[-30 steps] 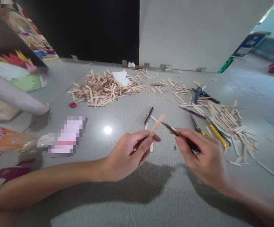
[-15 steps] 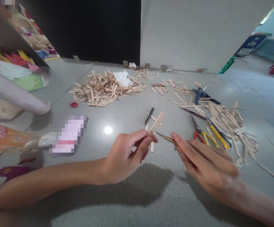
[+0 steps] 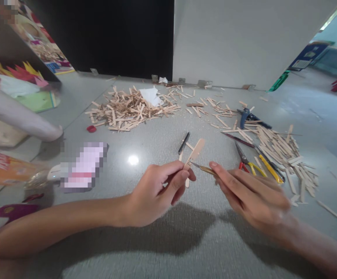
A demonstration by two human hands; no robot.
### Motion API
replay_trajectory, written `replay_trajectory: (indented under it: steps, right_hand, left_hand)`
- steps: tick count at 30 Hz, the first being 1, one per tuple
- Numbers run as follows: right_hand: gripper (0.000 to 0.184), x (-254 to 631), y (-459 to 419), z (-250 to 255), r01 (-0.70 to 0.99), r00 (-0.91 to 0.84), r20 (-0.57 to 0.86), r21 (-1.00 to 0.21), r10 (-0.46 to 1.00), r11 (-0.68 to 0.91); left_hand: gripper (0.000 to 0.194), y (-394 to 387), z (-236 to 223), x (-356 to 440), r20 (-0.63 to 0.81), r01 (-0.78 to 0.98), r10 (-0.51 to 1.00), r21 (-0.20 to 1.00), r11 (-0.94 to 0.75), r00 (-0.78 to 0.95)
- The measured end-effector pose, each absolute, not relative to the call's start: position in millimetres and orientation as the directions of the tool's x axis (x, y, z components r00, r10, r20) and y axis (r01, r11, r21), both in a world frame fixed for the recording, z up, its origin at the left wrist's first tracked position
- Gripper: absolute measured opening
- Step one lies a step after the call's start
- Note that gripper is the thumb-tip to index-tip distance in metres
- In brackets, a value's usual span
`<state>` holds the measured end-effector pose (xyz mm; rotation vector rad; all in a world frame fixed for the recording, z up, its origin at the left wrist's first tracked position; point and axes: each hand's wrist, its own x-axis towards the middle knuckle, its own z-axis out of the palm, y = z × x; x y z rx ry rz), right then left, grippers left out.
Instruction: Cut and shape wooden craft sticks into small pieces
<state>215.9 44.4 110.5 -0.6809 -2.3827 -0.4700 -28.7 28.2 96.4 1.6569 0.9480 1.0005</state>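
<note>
My left hand [image 3: 159, 190] pinches a wooden craft stick [image 3: 197, 150] between thumb and fingers, its wide end tilted up and away. In my right hand [image 3: 252, 193] is a thin craft knife [image 3: 206, 169], held like a pen. Its blade points left at the stick near my left fingertips; whether it touches the wood I cannot tell. Beyond the stick, a black pen-like piece [image 3: 184, 142] lies across narrow wood strips on the table. To the right of the knife are pliers [image 3: 245, 158] with red and yellow handles and a yellow cutter [image 3: 270, 168].
A heap of wood strips [image 3: 127, 110] lies at the back, with a white tissue [image 3: 151, 96] on it. More strips [image 3: 279, 145] spread at right, near a dark blue tool [image 3: 244, 117]. At left are a phone [image 3: 85, 166], a cardboard tube [image 3: 23, 114] and an orange packet [image 3: 8, 166].
The craft stick has turned slightly, showing more of its broad face. My right hand has shifted a little to the left with the craft knife; my left hand is nearly still.
</note>
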Motion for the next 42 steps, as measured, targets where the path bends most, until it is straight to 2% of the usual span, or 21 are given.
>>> replay_trajectory:
  steps: [32,36,42]
  right_hand:
    - [0.024,219.6,43.6,114.9,0.57,-0.707,0.612,0.199,0.353,0.797]
    - [0.023,220.1,44.2,115.6,0.571,-0.706,0.613,0.195,0.356,0.797]
    - [0.026,221.6,42.8,114.9,0.578,-0.698,0.596,0.142,0.396,0.804]
  left_hand:
    - [0.031,27.9,97.1,-30.9,0.197,0.186,0.911,0.942,-0.278,0.363]
    - [0.031,28.6,96.0,-30.9,0.231,0.182,0.904,0.933,-0.311,0.36]
    - [0.027,30.7,91.0,-31.8,0.375,0.219,0.858,0.858,-0.465,0.351]
